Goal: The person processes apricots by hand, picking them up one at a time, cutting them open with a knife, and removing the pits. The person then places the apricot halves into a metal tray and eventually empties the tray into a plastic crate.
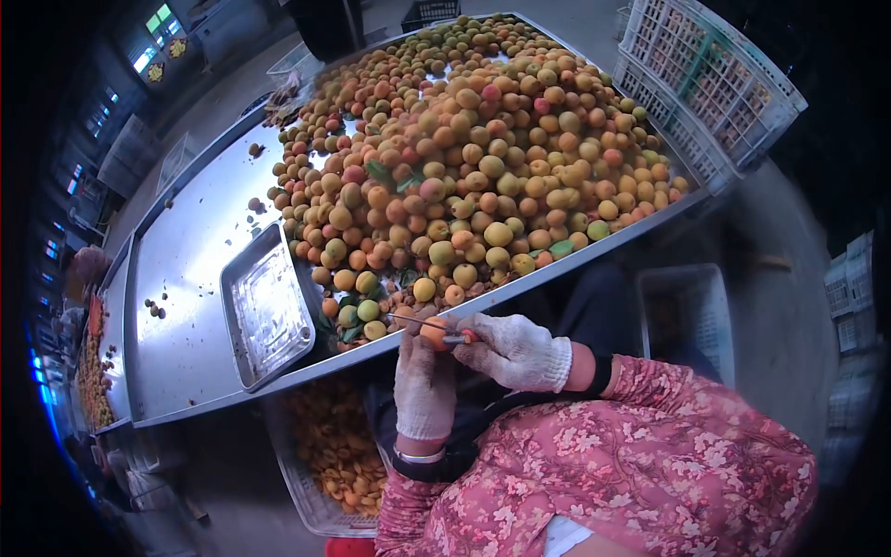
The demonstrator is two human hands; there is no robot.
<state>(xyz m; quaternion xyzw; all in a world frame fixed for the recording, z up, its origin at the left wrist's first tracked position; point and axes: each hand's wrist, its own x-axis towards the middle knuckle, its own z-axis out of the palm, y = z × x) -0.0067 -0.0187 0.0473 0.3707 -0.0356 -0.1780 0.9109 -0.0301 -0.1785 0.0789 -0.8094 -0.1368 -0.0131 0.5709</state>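
Observation:
Over the table's front edge, my left hand (425, 390), in a white knit glove stained at the fingers, holds an orange apricot (433, 332) upright between its fingertips. My right hand (520, 353), gloved the same way, is closed on a small knife (455, 340) with a red and dark handle. The thin blade points left, against or just beside the apricot. Behind both hands a large heap of orange, yellow and green apricots (483, 167) covers the right part of the metal table (186, 251). Some leaves and brown bits lie near the edge.
A metal tray (269, 302) lies on the table left of the heap. Below the edge stands a crate of opened apricot pieces (339, 455). Another crate (687, 316) is at the right, and stacked white crates (705, 79) stand at the back right.

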